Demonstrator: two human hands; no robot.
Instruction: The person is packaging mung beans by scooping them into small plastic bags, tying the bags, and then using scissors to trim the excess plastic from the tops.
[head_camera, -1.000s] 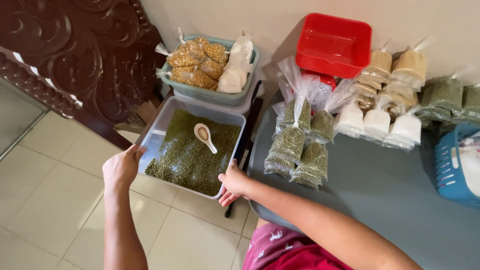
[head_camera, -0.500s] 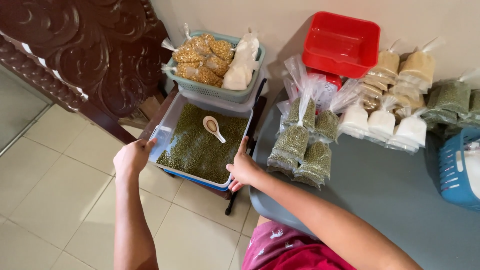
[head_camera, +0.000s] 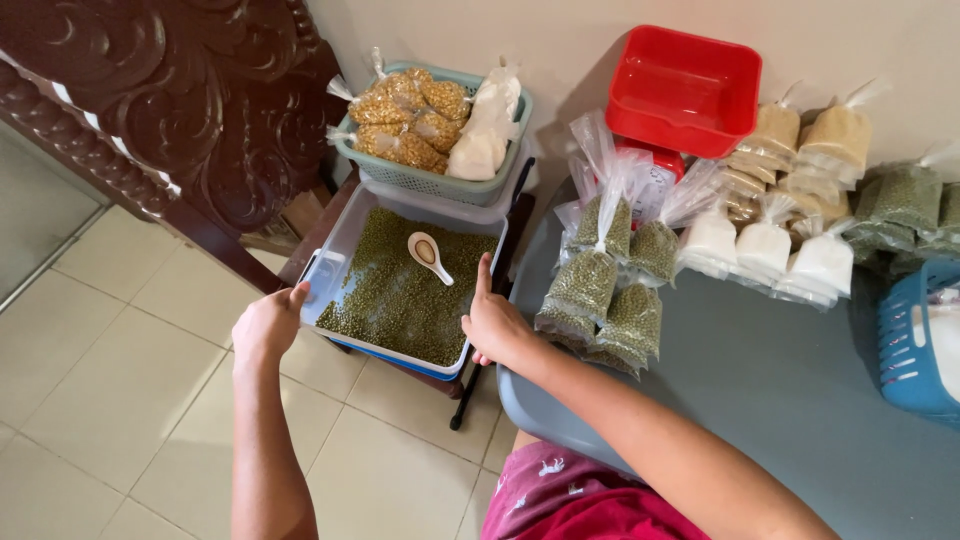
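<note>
Tiled floor, grey table, both hands on a bin of green beans.
Head view: left hand (head_camera: 266, 325) grips the near left corner of the clear bin (head_camera: 330, 272), right hand (head_camera: 493, 322) clasps its right rim, thumb up; a white spoon (head_camera: 430, 254) lies on the beans. The bin sits on a low stand, below a green basket (head_camera: 420, 182). Judged step: shifting the bin; next calls for a level, two-handed pull.

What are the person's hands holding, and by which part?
Both hold the clear tub of green beans by its rim: left hand at the near left corner, right hand on the right edge.
</note>
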